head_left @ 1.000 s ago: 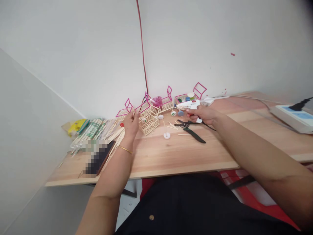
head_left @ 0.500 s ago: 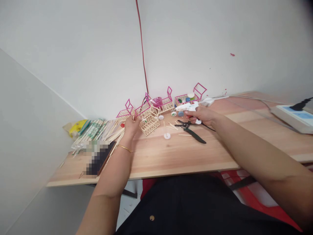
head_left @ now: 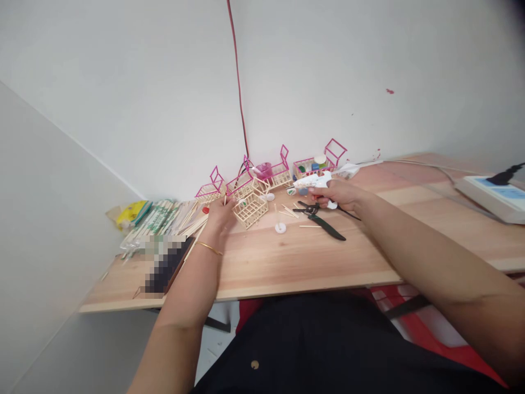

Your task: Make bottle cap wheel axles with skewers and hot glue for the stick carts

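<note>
My right hand [head_left: 337, 195] grips a white hot glue gun [head_left: 314, 181], its nozzle pointing left over the wooden table [head_left: 311, 257]. My left hand [head_left: 220, 214] pinches a thin wooden stick [head_left: 225, 200] beside a small cage built of bare sticks [head_left: 250, 209], fingers touching its left side. Black pliers [head_left: 322, 220] lie just in front of my right hand. A gold bangle sits on my left wrist.
Pink-painted stick frames [head_left: 283, 164] line the wall with small paint pots. A heap of wrapped chopsticks [head_left: 158, 219] and a yellow packet [head_left: 130, 212] lie at the left. A white round cap [head_left: 280, 228] and loose sticks are mid-table. A power strip [head_left: 492, 198] sits at the right; a red cable [head_left: 240, 93] runs up the wall.
My left hand has dropped lower with the stick, close against the cage. My right hand has brought the glue gun slightly left toward the cage.
</note>
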Motion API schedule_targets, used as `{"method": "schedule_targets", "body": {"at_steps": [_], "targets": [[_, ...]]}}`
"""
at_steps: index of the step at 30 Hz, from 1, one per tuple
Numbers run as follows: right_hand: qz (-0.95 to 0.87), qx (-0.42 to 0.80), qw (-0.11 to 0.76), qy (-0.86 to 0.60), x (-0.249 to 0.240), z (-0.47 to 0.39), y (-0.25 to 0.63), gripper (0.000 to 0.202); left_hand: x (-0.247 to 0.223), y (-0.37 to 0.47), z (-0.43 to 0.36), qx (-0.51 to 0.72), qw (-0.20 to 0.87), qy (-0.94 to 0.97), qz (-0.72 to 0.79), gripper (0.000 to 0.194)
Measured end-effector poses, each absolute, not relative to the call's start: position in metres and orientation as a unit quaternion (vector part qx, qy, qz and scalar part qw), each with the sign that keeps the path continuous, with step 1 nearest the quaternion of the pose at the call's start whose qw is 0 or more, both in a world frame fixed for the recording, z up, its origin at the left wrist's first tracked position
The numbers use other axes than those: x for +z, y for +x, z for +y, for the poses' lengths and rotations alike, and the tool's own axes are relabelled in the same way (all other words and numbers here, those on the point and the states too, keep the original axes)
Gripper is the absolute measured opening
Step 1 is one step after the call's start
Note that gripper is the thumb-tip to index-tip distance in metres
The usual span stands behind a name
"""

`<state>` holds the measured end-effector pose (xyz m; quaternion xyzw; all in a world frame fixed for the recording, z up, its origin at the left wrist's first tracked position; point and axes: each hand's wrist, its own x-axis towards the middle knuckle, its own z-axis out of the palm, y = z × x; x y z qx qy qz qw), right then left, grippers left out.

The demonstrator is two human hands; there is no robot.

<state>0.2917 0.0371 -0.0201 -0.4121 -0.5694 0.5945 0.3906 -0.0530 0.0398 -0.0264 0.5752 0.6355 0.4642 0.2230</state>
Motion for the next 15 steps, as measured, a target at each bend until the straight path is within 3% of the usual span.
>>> {"method": "schedule_targets", "body": {"at_steps": [4, 15], "targets": [[-0.574, 0.597, 0.367, -0.424, -0.020, 0.037, 0.293, 0.040, -0.026, -0.052, 0.035, 0.426, 0.247, 0.594, 0.636, 0.026], [-0.560, 0.611, 0.379, -0.412, -0.023, 0.039, 0.295, 0.037, -0.022, -0.062, 0.040, 0.443, 0.218, 0.588, 0.640, 0.017]]}}
